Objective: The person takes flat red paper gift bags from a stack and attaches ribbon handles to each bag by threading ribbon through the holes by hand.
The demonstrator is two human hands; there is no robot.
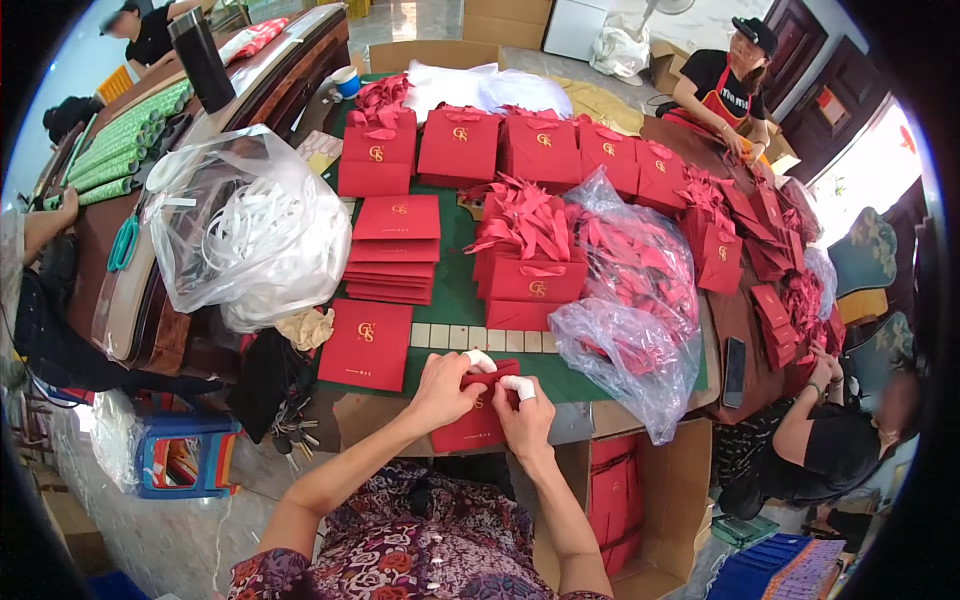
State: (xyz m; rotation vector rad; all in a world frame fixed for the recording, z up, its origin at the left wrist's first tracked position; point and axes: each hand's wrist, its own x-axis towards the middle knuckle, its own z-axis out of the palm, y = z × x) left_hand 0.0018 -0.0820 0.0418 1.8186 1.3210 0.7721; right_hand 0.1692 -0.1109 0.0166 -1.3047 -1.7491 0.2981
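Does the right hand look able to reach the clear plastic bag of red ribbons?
Probably yes: the right hand is near the clear plastic bag, and nothing visible stands between them. It holds a red paper bag, so it would likely let go first.

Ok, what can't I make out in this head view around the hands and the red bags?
All in the head view:
Far side of the held red paper bag: hidden by its front, the left hand and the right hand.
Red contents of the clear plastic bag: blurred by crinkles and glare, so no count.
Part of the open cardboard box: blocked by the right forearm.
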